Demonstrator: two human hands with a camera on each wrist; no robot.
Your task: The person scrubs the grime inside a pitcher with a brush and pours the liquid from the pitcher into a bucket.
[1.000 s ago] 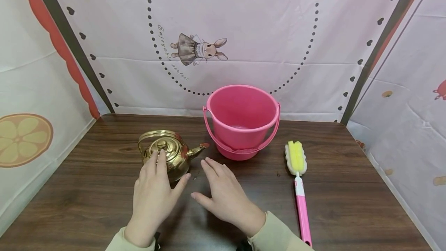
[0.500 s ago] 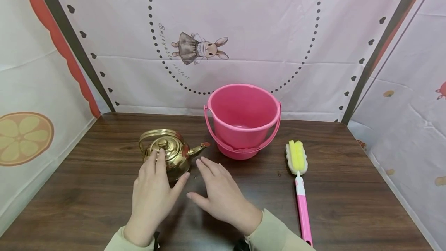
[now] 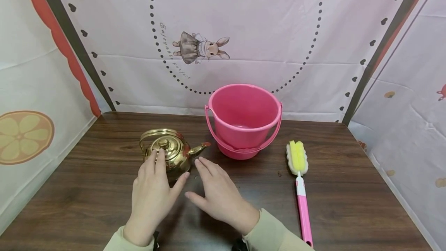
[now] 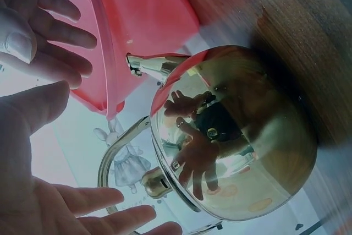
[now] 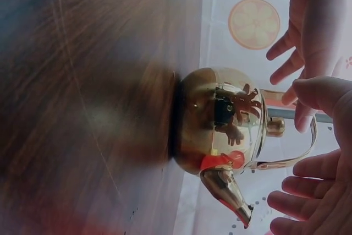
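Note:
A shiny gold kettle (image 3: 175,164) stands upright on the dark wooden table (image 3: 341,204), its spout pointing right. My left hand (image 3: 151,198) hovers on the near side of it, fingers spread, overlapping the kettle in the head view. Both wrist views show the fingers apart from the metal. To the right, below the spout, my right hand (image 3: 223,196) is held with straight fingers and thumb out, touching nothing. Reflections of the hands show on the kettle's body (image 4: 236,136). Its lid knob (image 5: 276,127) and arched handle are visible in the right wrist view.
Behind and right of the kettle stands a pink bucket (image 3: 240,142) with its handle lowered in front. Farther right lies a brush (image 3: 297,162) with a yellow and white sponge head and pink grip. Printed cloth walls (image 3: 261,22) enclose the back and sides.
My right hand has drifted slightly left, toward the left hand. The left hand stays nearly still. The kettle, bucket and brush keep their places on the table.

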